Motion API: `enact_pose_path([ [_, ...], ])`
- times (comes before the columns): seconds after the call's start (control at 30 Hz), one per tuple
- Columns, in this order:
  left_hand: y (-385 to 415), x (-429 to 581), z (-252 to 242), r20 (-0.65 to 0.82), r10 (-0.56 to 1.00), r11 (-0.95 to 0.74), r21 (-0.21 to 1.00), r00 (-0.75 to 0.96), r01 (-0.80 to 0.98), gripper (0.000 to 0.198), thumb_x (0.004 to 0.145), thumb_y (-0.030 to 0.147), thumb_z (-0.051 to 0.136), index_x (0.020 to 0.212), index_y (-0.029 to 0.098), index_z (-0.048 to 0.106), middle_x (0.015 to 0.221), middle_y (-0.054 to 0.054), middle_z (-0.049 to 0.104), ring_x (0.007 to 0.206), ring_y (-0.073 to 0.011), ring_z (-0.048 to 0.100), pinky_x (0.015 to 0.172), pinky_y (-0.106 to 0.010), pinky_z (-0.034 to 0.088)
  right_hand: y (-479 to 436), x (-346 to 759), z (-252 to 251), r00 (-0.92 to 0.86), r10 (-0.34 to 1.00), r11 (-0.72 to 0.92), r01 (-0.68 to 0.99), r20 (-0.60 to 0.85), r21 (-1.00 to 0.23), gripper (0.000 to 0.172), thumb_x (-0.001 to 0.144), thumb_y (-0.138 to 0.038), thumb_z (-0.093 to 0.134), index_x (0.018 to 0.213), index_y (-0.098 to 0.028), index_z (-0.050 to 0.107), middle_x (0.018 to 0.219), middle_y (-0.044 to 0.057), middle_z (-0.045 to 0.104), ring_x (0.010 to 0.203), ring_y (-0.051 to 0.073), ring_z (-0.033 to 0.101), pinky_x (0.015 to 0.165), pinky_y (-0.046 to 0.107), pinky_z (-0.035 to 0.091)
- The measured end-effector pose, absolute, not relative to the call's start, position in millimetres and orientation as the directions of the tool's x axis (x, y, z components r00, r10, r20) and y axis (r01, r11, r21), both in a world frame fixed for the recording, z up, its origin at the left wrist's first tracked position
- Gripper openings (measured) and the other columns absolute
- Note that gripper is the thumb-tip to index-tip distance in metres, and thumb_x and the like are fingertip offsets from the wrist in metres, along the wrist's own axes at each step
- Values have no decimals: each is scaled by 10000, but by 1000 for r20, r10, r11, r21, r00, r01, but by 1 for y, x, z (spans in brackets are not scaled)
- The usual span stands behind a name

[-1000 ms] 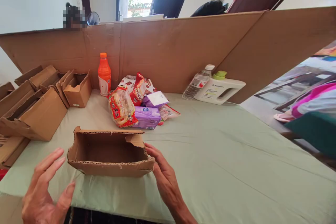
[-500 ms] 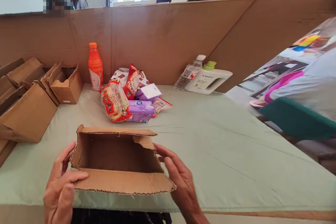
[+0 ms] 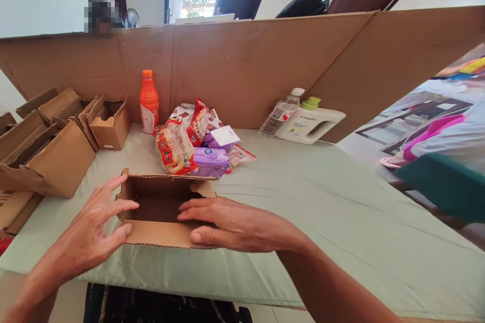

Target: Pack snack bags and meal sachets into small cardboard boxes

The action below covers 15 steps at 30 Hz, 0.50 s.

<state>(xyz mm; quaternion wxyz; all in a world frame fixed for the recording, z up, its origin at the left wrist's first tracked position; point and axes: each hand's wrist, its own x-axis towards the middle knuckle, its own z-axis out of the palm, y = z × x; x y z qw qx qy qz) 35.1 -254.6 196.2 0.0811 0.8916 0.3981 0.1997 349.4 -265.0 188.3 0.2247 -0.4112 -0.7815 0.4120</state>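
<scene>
An open cardboard box (image 3: 159,233) sits near the front of the green-covered table, its inside dark and bare where it shows. My left hand (image 3: 99,222) is at its left end, fingers spread, with fingertips at the rim and front flap. Across the right end lies my right hand (image 3: 227,224), palm down with fingers stretched over the opening and the thumb by the front flap. Just behind the box is a pile with a bread bag (image 3: 174,147), a purple tissue pack (image 3: 209,161), a red snack bag (image 3: 198,123) and a second purple pack (image 3: 222,137).
Several cardboard boxes (image 3: 62,161) stand at the left. An orange bottle (image 3: 149,103), a leaning clear bottle (image 3: 280,113) and a white jug (image 3: 312,123) line the cardboard wall (image 3: 242,65). A green chair (image 3: 439,186) and a person are to the right.
My right hand has moved from the box's right side to over its opening. My left fingers have spread at the left rim. The view has tilted up and shifted left.
</scene>
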Motion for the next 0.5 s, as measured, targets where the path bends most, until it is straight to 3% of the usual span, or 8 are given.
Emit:
enact_pose_path([
  [0.13,-244,49,199,388,648,-737,101,655,668,277,891,221,607,1144,204,717,1465,-171,528,1401,-380,454,1086,-598,472,-275,366,175,-410,905,356,579,115,-733,390,873,-460,718,1225,-295,746,1435,49,623,1320,319,599,1094,519,505],
  [0.27,-245,63,190,420,551,-794,-1,721,608,215,902,147,564,1043,182,722,1197,-141,667,1168,-318,615,1026,-550,516,-294,375,161,-220,948,317,627,229,-711,437,873,-473,709,1283,-324,714,1515,67,542,1379,369,531,1076,596,505],
  [0.37,-246,67,185,400,530,-819,13,747,574,233,903,169,586,1096,180,716,1290,-152,663,1248,-335,594,1074,-571,483,-298,381,153,-97,954,283,605,285,-744,472,879,-471,689,1329,-333,679,1563,81,488,1290,361,614,789,459,662],
  [0.43,-246,67,182,389,555,-806,32,736,591,300,904,191,594,1185,172,699,1439,-174,585,1369,-360,512,1107,-576,460,-294,388,149,-30,955,257,583,295,-771,477,888,-488,667,1332,-313,675,1557,107,498,1141,326,701,608,364,650],
  [0.5,-244,67,182,360,593,-783,51,720,620,364,911,229,603,1264,170,670,1505,-181,532,1409,-364,476,1112,-570,462,-287,396,144,15,949,245,593,314,-767,473,892,-507,648,1298,-269,694,1475,139,581,1035,299,735,566,334,626],
])
